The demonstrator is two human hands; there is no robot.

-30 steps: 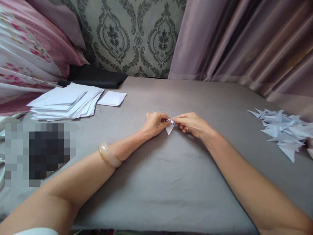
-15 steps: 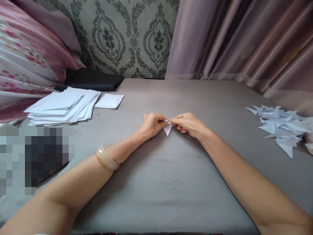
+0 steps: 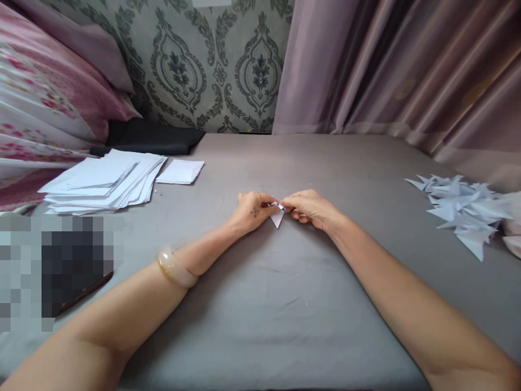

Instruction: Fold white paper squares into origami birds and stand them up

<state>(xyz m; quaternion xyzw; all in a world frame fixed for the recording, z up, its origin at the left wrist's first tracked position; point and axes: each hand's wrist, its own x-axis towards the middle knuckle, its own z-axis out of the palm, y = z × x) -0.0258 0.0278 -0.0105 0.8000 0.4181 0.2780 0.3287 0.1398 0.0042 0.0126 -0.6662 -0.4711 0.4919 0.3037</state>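
Between my two hands is a small piece of folded white paper [image 3: 277, 219], a pointed flap of it hanging down toward me. My left hand [image 3: 255, 210] pinches its left side between thumb and fingers. On the right edge, my right hand [image 3: 309, 207] grips the paper with thumb and forefinger, the other fingers curled under. The fingertips of both hands nearly meet and hide the upper part of the fold. A pale bangle [image 3: 176, 268] circles my left wrist.
Stacked white paper sheets [image 3: 101, 182] lie at the left, beside a smaller pile of paper squares [image 3: 180, 171]. Several folded paper shapes with sharp points [image 3: 468, 206] are heaped at the right. Black cloth [image 3: 154, 136] lies behind the sheets, on the grey-covered surface [image 3: 252, 326].
The view has shifted slightly. Both hands keep their pinch on the folded paper, with only a slight movement of the fingers.
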